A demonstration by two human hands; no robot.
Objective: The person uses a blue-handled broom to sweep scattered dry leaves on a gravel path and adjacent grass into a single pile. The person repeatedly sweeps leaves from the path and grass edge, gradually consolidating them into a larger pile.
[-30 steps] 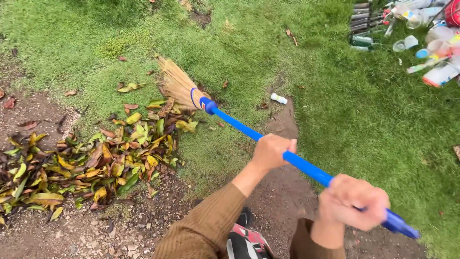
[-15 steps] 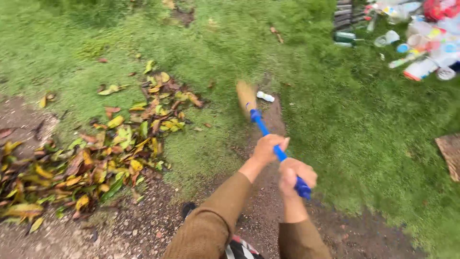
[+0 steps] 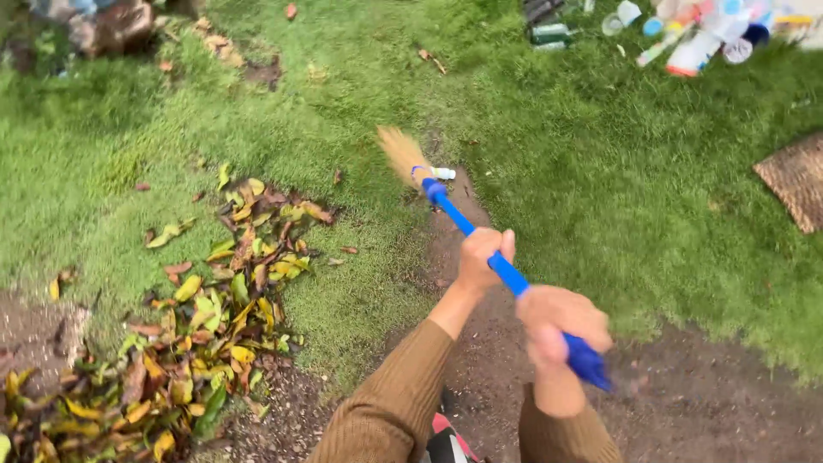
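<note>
I hold a broom with a blue handle (image 3: 454, 214) in both hands. My left hand (image 3: 482, 255) grips the handle at its middle, and my right hand (image 3: 561, 321) grips it near the top end. The straw-coloured bristles (image 3: 399, 151) point away from me over the grass, blurred. To the left lies a pile of yellow, green and brown fallen leaves (image 3: 214, 309). A small white piece of litter (image 3: 442, 173) lies on the ground just beside the broom head.
Green lawn (image 3: 617, 171) stretches ahead and right; bare dirt (image 3: 686, 403) lies under me. Plastic bottles and cups (image 3: 703, 34) are heaped at the top right. A woven brown mat (image 3: 793, 176) sits at the right edge. Stones (image 3: 111, 26) lie at the top left.
The broom head swung from the leaf pile to the right and forward, off the leaves. My hands drew close together, then spread apart again along the handle.
</note>
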